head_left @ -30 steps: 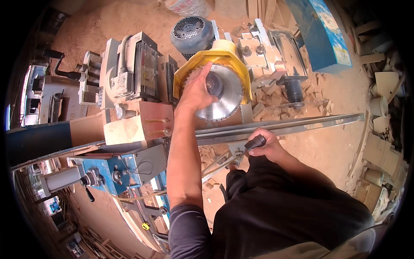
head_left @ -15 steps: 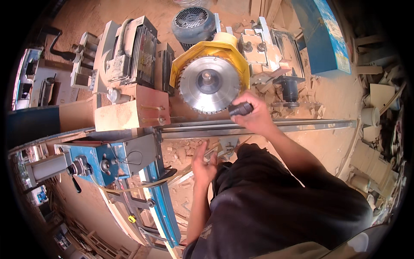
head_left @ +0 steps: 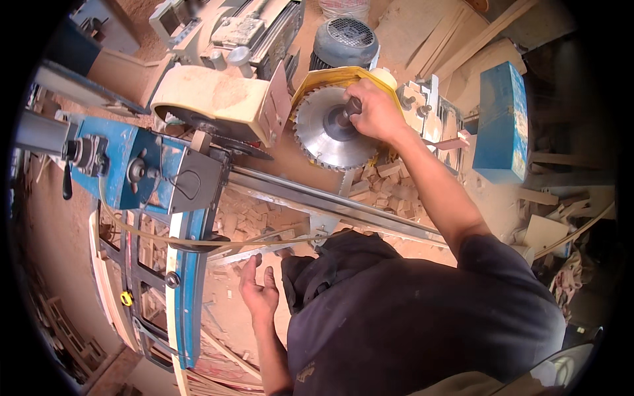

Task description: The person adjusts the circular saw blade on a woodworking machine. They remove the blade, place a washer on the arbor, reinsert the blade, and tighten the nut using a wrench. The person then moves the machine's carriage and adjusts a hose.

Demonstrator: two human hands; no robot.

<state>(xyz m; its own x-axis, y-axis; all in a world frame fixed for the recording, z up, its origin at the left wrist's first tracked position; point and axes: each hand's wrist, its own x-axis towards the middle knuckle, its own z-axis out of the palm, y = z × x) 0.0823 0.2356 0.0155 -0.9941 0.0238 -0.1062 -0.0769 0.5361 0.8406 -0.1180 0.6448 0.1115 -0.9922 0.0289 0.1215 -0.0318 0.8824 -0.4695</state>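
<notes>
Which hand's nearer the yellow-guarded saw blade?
Right. The right hand holds a dark cylinder near the centre of the saw blade; the left hand is lower left of it in frame.

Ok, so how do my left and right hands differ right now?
The right hand is closed around a dark cylindrical piece, while the left hand is open with no visible object in it. The right hand is at the middle of the round saw blade; the left hand is lower in the view, beside your dark clothing. Both hands are bare.
</notes>
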